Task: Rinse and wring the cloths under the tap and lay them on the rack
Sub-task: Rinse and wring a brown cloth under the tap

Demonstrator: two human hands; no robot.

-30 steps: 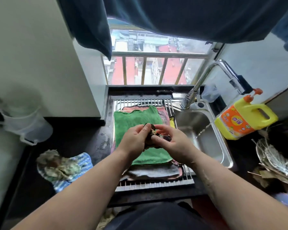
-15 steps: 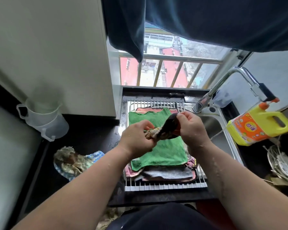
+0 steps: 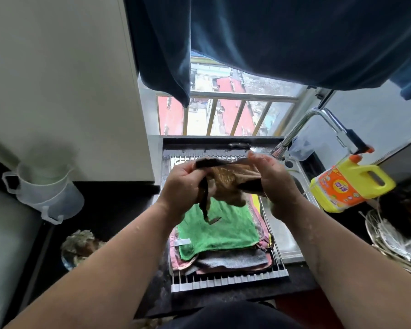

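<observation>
A brown patterned cloth point(image 3: 226, 180) with a dark edge is stretched between my two hands above the rack. My left hand point(image 3: 183, 186) pinches its left end and my right hand point(image 3: 275, 179) grips its right end. A dark strip of the cloth hangs down over the green cloth point(image 3: 221, 229). That green cloth lies on top of a pile of pink and grey cloths point(image 3: 235, 261) on the metal rack point(image 3: 223, 280). The tap point(image 3: 318, 124) arches at the right over the sink point(image 3: 282, 236).
A yellow detergent bottle point(image 3: 351, 184) stands right of the sink. A crumpled cloth point(image 3: 81, 243) lies on the dark counter at left, below two clear plastic jugs point(image 3: 48, 191). Dark blue fabric point(image 3: 271, 39) hangs overhead in front of the barred window. Dry straw-like clutter point(image 3: 394, 238) sits at right.
The bunched cloth has been pulled open between my hands, which have moved apart and up. The camera view has shifted left and tilted, so the rack sits further right.
</observation>
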